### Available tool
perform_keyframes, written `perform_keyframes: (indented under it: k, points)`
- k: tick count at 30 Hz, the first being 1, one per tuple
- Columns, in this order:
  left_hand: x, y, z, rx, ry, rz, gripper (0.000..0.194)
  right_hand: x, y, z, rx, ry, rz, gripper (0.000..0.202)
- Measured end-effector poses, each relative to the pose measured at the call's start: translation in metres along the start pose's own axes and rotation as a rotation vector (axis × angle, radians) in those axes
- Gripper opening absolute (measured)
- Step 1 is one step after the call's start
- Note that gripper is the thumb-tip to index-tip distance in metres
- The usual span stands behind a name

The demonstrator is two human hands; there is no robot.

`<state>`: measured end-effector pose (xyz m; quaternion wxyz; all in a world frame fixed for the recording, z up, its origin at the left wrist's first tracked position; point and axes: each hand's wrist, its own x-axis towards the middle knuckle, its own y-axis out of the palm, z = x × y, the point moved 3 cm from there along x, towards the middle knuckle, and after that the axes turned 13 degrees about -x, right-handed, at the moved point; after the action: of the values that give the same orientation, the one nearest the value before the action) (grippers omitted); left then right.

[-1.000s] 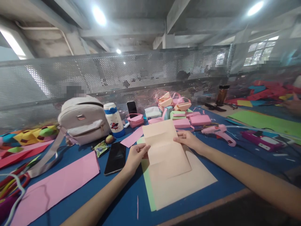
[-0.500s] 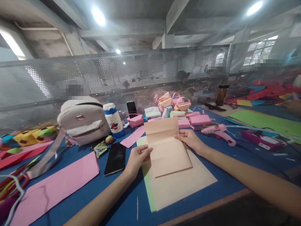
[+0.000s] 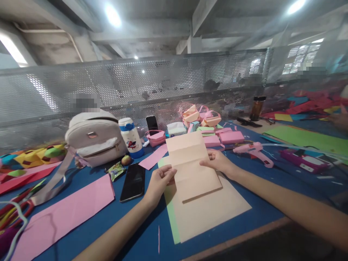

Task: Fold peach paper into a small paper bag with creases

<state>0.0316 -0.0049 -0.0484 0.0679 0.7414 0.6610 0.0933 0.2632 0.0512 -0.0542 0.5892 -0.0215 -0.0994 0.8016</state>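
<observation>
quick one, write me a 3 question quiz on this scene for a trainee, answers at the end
1. True or false: the left hand and the right hand both hold the creased paper.
2. What lies below that paper?
A) backpack
B) larger cream sheet
C) bottle
3. Fill in the colour: the glue gun is ____.

Key: 1 true; 2 B; 3 pink.

Creased cream rectangular paper sheet (image 3: 197,177): matt. At its 9 o'clock, black rectangular phone (image 3: 132,183): glossy. At 12, grey perforated panel (image 3: 168,78): metal.
</observation>
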Motion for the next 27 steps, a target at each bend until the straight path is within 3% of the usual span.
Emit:
perform_keyframes:
  k: [7,27]
  points:
    - [-0.0031,0.0089,0.0045,0.031,-0.038,0.021,0.046,0.0010,-0.0044,0.0031,0.016,-0.041,-0.129,0.055]
    - [-0.0028,0.0053,0.0026,0.135,0.028,0.036,0.050,-0.0025,-0.0032,0.0044,0.002,-0.049,-0.134,0.054]
